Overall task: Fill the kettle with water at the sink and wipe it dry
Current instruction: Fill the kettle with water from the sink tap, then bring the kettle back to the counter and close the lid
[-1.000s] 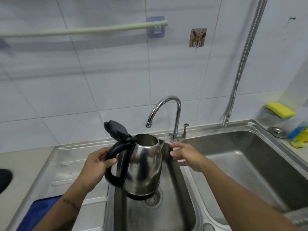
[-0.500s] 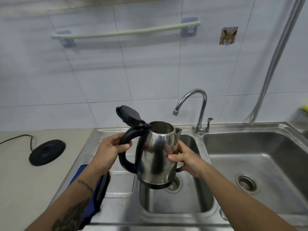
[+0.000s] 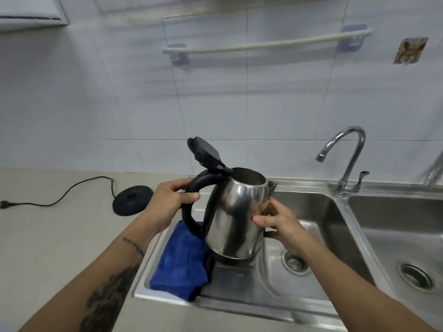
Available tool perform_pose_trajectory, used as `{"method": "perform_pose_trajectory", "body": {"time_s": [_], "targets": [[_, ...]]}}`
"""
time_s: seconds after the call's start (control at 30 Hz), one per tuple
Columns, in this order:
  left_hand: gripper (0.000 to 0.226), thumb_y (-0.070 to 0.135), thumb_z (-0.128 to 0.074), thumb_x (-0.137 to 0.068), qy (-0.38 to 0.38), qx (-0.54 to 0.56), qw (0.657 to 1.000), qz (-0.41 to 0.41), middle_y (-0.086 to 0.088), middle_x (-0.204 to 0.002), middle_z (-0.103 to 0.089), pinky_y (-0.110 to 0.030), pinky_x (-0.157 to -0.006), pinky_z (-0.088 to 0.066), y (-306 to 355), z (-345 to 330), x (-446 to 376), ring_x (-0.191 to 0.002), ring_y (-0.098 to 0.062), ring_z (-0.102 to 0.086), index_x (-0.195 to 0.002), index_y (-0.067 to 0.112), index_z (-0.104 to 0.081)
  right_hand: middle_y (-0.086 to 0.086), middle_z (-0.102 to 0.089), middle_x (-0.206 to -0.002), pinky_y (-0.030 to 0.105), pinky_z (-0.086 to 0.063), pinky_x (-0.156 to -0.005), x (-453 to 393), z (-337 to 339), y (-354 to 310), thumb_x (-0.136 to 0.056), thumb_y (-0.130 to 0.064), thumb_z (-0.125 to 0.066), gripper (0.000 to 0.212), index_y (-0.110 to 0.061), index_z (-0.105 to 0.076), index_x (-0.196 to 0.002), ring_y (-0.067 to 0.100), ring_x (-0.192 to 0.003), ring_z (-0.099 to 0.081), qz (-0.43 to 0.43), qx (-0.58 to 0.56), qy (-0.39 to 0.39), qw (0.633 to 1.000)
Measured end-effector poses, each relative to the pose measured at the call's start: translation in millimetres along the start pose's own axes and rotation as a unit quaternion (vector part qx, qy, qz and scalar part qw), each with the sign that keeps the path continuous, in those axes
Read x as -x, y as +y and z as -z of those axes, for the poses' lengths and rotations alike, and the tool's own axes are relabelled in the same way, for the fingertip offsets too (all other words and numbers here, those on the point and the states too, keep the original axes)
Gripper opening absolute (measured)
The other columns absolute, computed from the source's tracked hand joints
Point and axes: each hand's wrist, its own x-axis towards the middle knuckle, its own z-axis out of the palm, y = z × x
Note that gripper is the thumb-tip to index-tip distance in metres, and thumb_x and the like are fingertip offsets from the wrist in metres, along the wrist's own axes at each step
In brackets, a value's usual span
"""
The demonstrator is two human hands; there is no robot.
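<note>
A steel kettle (image 3: 236, 216) with a black handle and its black lid (image 3: 206, 153) flipped open hangs in the air over the sink's draining board. My left hand (image 3: 171, 201) grips the handle. My right hand (image 3: 280, 224) presses against the kettle's right side below the spout. A blue cloth (image 3: 179, 262) lies crumpled on the draining board just under and left of the kettle. The chrome tap (image 3: 345, 159) stands to the right, with no water running. The left basin (image 3: 309, 216) lies below my right hand.
The kettle's black base (image 3: 131, 200) sits on the beige counter at the left, its cord (image 3: 60, 195) trailing away left. A second basin (image 3: 407, 248) is at the far right. A towel rail (image 3: 266, 44) hangs on the tiled wall.
The kettle has come away from under the tap, leftward over the draining board. My right hand moved from the basin's edge onto the kettle's side. The view swung left, showing the base and cloth.
</note>
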Motion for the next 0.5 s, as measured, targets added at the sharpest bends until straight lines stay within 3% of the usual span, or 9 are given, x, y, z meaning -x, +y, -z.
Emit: {"method": "perform_pose_trajectory", "body": {"time_s": [0.1,0.2,0.37,0.5], "targets": [[0.039,-0.012,-0.069,-0.076,-0.010,-0.009,1.000,-0.006,0.005,-0.083,-0.075,-0.021,-0.072,-0.053,-0.6,52.9,-2.8,-0.079,-0.012,-0.067,-0.097,0.020,-0.076,-0.003,-0.073,-0.087,0.033,-0.054,-0.076,-7.7,-50.8,0.0,-0.057,-0.014,-0.081,0.054,-0.006,-0.063,-0.107,0.017,-0.086,-0.069,0.028,0.001,0.011,1.000],[0.036,-0.005,-0.071,-0.078,-0.026,-0.040,0.999,0.005,0.011,-0.075,-0.073,-0.021,-0.071,-0.048,-4.6,113.2,-9.2,-0.072,-0.008,-0.066,-0.099,0.023,-0.076,-0.003,-0.070,-0.084,0.030,-0.054,-0.074,-16.2,-107.5,4.8,-0.058,-0.014,-0.082,0.045,-0.013,-0.066,-0.101,0.016,-0.085,-0.068,0.053,0.007,0.027,0.998],[0.036,-0.005,-0.069,-0.078,-0.039,-0.075,0.996,0.025,-0.004,-0.081,-0.072,-0.031,-0.064,-0.051,-17.9,211.9,-14.6,-0.071,-0.021,-0.064,-0.102,0.021,-0.075,0.002,-0.072,-0.095,0.036,-0.057,-0.084,-25.8,-205.1,18.7,-0.064,-0.016,-0.084,0.044,-0.016,-0.069,-0.105,0.021,-0.097,-0.069,0.071,0.037,0.050,0.996],[0.039,-0.015,-0.065,-0.079,-0.041,-0.065,0.997,0.032,-0.001,-0.085,-0.078,-0.034,-0.080,-0.056,-27.2,270.6,-12.5,-0.079,-0.020,-0.073,-0.098,0.018,-0.073,-0.004,-0.073,-0.085,0.031,-0.056,-0.079,-30.4,-267.7,26.6,-0.071,-0.002,-0.084,0.031,-0.015,-0.069,-0.095,0.018,-0.090,-0.069,0.056,0.034,0.064,0.996]]}}
